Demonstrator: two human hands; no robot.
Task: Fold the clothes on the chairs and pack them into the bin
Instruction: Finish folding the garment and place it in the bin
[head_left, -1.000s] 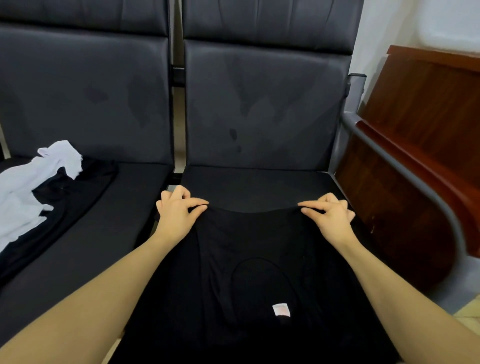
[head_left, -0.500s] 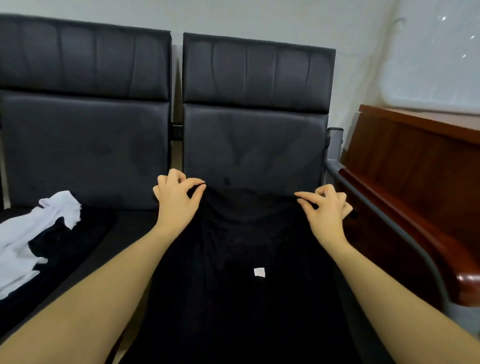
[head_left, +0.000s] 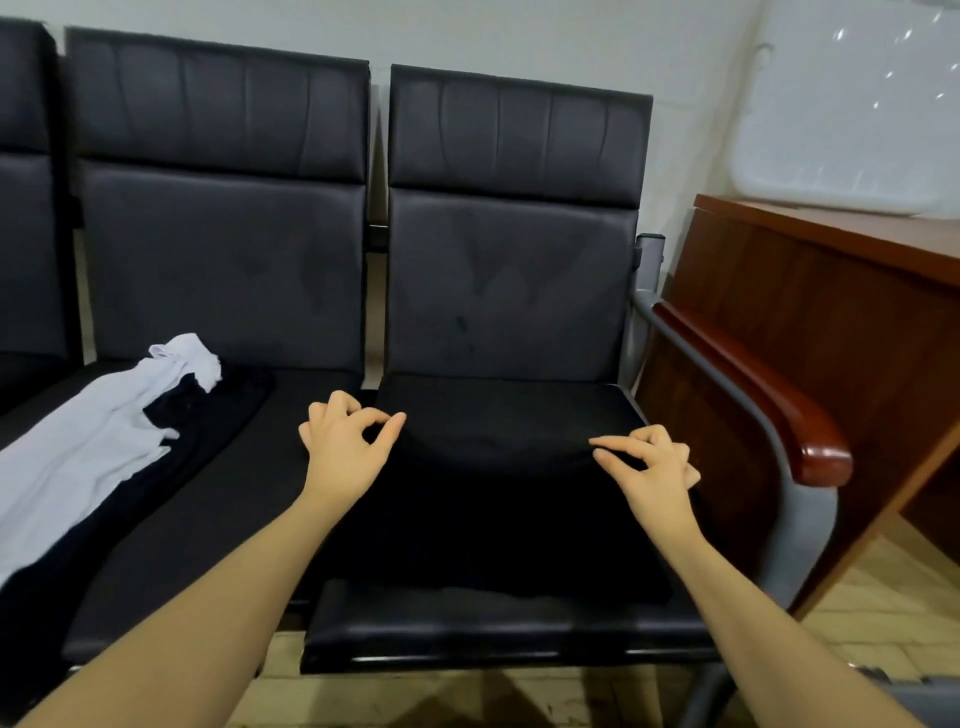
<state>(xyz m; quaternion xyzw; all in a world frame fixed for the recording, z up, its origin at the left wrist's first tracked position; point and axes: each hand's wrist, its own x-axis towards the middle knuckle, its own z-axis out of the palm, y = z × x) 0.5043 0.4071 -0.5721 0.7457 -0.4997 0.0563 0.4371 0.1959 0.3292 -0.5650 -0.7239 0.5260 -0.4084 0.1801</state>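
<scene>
**Two hands pinch a black garment flat on a chair seat**

Head view: a person stands over a row of dark padded chairs; on the right-hand seat (head_left: 509, 631) lies a black garment (head_left: 483, 525), spread in a rough rectangle; its far edge sags in a shallow curve between the hands; the left hand (head_left: 347, 447) pinches that edge's left corner between thumb and forefinger, the right hand (head_left: 649, 467) pinches the right corner likewise; the hands are well apart, which likely keeps the cloth taut and square for a fold; on the neighbouring seat lies a white garment (head_left: 88, 457) draped over another black one (head_left: 208, 415), unfolded; a wooden desk (head_left: 831, 322) stands just beside the chair's armrest (head_left: 753, 384); no bin is visible.
</scene>
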